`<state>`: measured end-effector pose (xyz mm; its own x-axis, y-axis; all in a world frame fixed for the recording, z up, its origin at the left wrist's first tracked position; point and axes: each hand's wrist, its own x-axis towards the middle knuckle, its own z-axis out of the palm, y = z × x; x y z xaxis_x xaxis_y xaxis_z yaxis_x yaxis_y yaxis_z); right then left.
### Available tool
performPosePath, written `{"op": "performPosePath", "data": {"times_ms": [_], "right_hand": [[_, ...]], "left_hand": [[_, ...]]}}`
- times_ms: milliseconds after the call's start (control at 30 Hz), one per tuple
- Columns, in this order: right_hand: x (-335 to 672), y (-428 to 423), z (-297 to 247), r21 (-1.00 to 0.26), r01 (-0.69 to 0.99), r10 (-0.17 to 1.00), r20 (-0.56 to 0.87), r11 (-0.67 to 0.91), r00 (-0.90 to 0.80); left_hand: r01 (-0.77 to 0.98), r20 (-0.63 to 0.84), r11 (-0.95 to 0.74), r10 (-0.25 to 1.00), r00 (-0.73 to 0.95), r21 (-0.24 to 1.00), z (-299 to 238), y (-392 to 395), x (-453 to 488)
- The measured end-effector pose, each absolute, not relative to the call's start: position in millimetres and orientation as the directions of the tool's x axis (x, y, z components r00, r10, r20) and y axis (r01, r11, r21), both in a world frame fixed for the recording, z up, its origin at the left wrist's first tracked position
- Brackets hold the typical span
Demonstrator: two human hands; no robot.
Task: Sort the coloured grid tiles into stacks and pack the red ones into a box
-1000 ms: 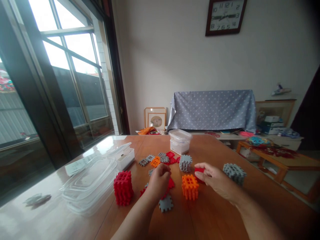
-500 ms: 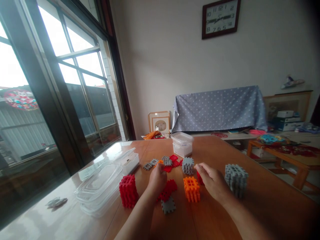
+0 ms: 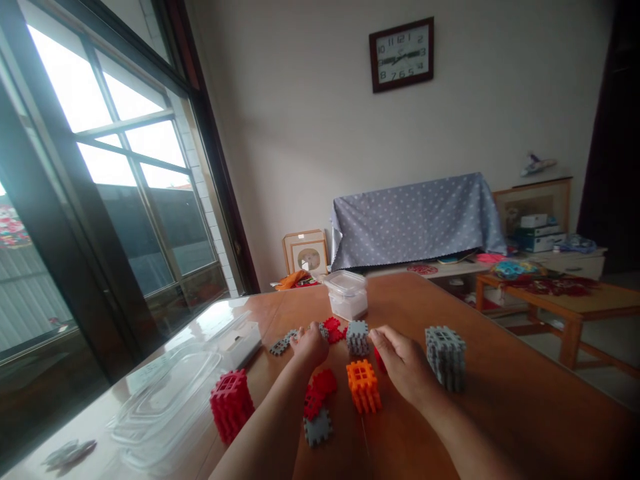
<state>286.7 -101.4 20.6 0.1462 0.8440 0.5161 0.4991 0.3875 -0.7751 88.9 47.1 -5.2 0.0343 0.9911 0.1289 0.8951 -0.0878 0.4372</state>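
Note:
My left hand [image 3: 310, 348] reaches over the loose tiles at mid-table with its fingers curled together; what is between them is hidden. Beside it lie grey interlocking plastic tiles [image 3: 283, 343] and red tiles [image 3: 334, 329]. My right hand [image 3: 400, 353] is closed around some red tiles [image 3: 379, 361], mostly covered by the hand. Its fingertips come close to a short grey stack [image 3: 357, 338]. Nearer stands an orange stack [image 3: 363, 387]. Between my forearms are loose red tiles [image 3: 320, 392] and a grey tile [image 3: 317, 428].
A red stack [image 3: 233, 405] stands left of my left forearm, a tall grey stack [image 3: 445, 357] right of my right hand. Clear plastic lids and boxes [image 3: 165, 393] line the left side. A lidded clear container [image 3: 348, 297] stands at the back. A small clear bag [image 3: 69, 455] lies front left.
My left hand has moved slightly farther over the loose tiles, and the orange tile beside it is now hidden. My right hand has stayed by the red tiles. The view has swung right.

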Motion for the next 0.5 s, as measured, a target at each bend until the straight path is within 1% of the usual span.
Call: {"op": "performPosePath", "data": {"times_ms": [167, 267, 367, 500], "right_hand": [[288.0, -101.9, 22.9, -0.775, 0.489, 0.822, 0.539, 0.401, 0.181], [287.4, -102.0, 23.2, -0.776, 0.487, 0.818, 0.543, 0.401, 0.192], [286.9, -101.8, 23.0, -0.777, 0.489, 0.816, 0.543, 0.398, 0.199], [286.6, -101.8, 22.1, -0.772, 0.493, 0.827, 0.537, 0.402, 0.167]], "left_hand": [[0.838, 0.150, -0.145, 0.986, 0.077, 0.526, -9.3, 59.4, 83.5], [0.809, 0.183, -0.142, 0.982, 0.043, 0.571, -7.3, 69.9, 71.2], [0.815, 0.199, -0.112, 0.980, -0.004, 0.568, -6.0, 80.3, 59.6], [0.856, 0.175, -0.116, 0.984, 0.031, 0.504, -9.8, 86.4, 55.2]]}}
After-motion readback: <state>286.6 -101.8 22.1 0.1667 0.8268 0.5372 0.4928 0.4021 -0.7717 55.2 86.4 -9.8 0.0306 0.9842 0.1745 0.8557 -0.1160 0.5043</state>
